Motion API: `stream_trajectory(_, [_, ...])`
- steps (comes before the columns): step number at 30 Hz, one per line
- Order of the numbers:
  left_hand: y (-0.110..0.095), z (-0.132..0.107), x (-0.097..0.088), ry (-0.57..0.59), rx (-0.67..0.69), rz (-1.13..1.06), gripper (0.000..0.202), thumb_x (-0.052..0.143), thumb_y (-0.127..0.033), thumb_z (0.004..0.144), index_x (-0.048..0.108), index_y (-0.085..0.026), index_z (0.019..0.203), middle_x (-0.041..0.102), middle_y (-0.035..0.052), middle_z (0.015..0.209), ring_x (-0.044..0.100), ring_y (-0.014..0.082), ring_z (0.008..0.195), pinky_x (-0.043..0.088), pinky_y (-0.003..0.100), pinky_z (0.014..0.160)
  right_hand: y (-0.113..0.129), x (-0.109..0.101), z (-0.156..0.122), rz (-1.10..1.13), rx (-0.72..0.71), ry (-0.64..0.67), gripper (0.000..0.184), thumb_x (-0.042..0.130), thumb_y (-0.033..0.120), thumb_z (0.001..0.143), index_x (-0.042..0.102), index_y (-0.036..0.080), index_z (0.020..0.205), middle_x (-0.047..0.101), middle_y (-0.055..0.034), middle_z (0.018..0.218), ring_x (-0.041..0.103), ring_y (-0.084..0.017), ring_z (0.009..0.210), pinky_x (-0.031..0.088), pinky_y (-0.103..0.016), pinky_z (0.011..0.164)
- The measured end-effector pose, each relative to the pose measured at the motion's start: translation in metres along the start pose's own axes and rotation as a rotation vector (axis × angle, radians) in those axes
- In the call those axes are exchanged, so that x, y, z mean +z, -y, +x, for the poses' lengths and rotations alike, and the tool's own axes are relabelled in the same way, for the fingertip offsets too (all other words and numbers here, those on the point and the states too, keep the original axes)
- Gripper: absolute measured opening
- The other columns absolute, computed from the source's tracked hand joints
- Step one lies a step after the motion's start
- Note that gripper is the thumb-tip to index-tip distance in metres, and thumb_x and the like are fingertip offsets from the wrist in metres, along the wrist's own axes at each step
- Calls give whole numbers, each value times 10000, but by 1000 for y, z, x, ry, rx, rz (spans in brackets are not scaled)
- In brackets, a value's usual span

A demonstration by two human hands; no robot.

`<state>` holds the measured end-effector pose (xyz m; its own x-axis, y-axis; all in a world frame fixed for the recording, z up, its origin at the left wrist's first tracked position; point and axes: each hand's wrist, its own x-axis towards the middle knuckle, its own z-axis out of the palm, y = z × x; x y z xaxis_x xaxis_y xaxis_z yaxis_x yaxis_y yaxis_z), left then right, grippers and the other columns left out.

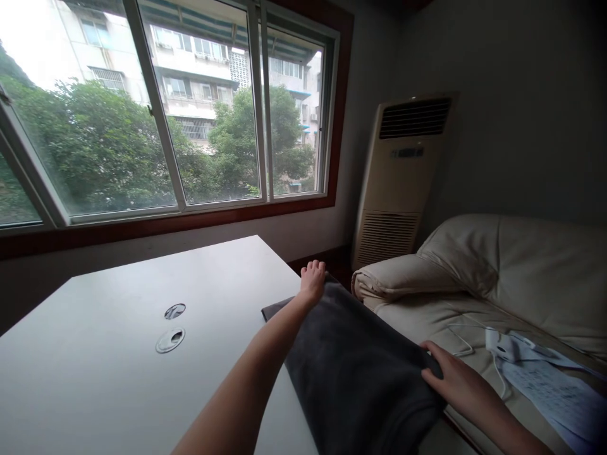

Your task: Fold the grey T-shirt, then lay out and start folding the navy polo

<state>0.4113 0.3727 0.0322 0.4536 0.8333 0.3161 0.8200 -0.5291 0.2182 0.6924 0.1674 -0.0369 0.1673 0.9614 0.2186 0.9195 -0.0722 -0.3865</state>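
A dark grey cloth (353,360) lies folded along the right edge of a white table (123,328). My left hand (313,278) reaches out to the cloth's far end, fingers curled down over its corner and gripping it. My right hand (448,376) presses on the cloth's near right edge, with the thumb on top and the fingers wrapped around the fold.
Two round cable grommets (171,325) sit in the tabletop. A cream sofa (497,278) stands to the right, with a white charger and cable (497,344) and papers (554,392) on its seat. A floor air conditioner (403,177) stands in the corner beside a large window (165,107).
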Motion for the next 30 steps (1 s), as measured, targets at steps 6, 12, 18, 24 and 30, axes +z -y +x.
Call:
stream_trajectory(6, [10,-57,23,160,112,-23,338,390,-327,969,562,-219,1238,549,97,1322,452,263,1254,311,475,1095,44,17,-13,-59,-203,-185,524,438,275,721,573,230,1226,623,-117,1224,570,-323,1145,459,-457,941])
stream_trajectory(12, [40,-143,10,158,95,-115,494,328,-414,989,421,-210,1429,379,85,1525,282,247,1424,176,473,1192,158,42,-51,86,-396,43,419,489,429,876,606,267,1245,589,-73,1325,525,-282,1242,411,-436,1041])
stream_trajectory(18, [77,-283,-39,177,-63,-177,525,400,-388,956,368,-281,1469,312,31,1567,239,225,1454,163,471,1204,203,102,-76,5,-517,21,467,535,468,856,609,249,1262,586,-101,1347,518,-323,1253,310,-559,1094])
stream_trajectory(24, [79,-404,-82,105,-298,-154,476,405,-295,942,459,-259,1414,366,28,1538,292,201,1435,193,438,1214,205,122,-85,-60,-515,-46,510,491,465,854,578,223,1294,577,-116,1357,510,-317,1266,290,-570,1101])
stream_trajectory(30, [72,-471,-97,92,-362,-82,482,396,-256,949,449,-233,1428,365,54,1531,319,249,1423,281,493,1181,238,114,-111,-100,-595,-175,466,462,365,865,560,211,1294,547,-122,1383,496,-308,1276,323,-562,1078])
